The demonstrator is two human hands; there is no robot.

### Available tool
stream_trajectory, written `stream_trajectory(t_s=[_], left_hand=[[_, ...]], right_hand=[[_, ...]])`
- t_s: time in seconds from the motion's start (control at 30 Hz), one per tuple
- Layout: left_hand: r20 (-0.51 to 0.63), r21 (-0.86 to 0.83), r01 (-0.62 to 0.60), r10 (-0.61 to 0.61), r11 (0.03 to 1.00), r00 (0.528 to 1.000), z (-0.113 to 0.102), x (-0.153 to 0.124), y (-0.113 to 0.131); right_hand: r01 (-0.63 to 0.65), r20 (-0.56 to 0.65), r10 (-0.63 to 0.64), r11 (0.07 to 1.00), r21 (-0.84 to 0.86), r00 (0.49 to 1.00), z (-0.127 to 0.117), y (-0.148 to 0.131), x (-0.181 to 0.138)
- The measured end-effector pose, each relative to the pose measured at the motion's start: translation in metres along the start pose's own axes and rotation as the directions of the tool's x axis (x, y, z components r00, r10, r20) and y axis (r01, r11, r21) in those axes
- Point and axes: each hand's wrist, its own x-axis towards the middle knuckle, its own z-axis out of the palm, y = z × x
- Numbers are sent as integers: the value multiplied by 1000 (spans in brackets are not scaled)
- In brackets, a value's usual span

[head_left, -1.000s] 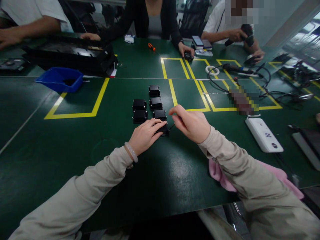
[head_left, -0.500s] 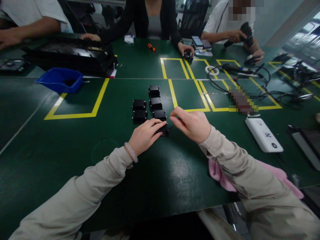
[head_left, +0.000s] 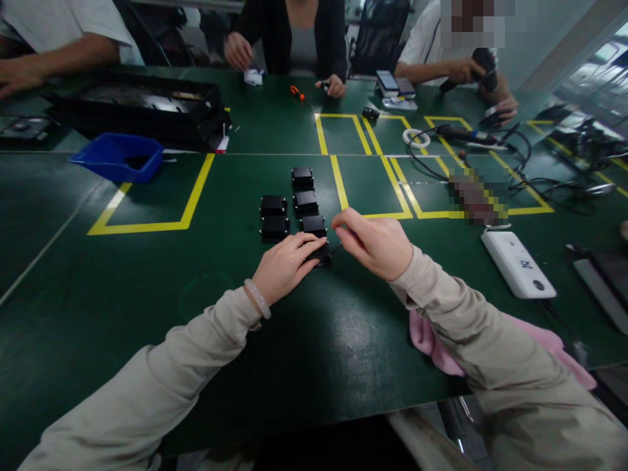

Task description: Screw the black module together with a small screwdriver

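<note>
The dark green table (head_left: pixel 353 353), marked with yellow tape (head_left: pixel 152 227), carries small black boxes (head_left: pixel 305 201) in two uneven columns. A blue bin (head_left: pixel 120 156) stands to their left; to the right lie a white device (head_left: pixel 517 263) (dark marks on its top) and a pink cloth (head_left: pixel 434 347) near the edge.

Near tbl (head_left: pixel 314 366) open, ahead — blk boxes (head_left: pixel 305 200)

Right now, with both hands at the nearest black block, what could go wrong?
1. The thin dark rod pinched in the right hand points at the right side of the nearest black block; it could slip and scratch it.
2. The left hand holds that block with fingertips close to the rod's tip, so a slip might jab one.
3. The next black block sits close behind; a push might knock the two together.
</note>
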Motion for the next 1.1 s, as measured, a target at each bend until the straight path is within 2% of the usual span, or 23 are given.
stream_trajectory(t_s=[1.1], left_hand=[[26,17,4,-5,1000,1000,1,-1,-2]], right_hand=[[-25,28,25,1000,4,999,0,-1,0]])
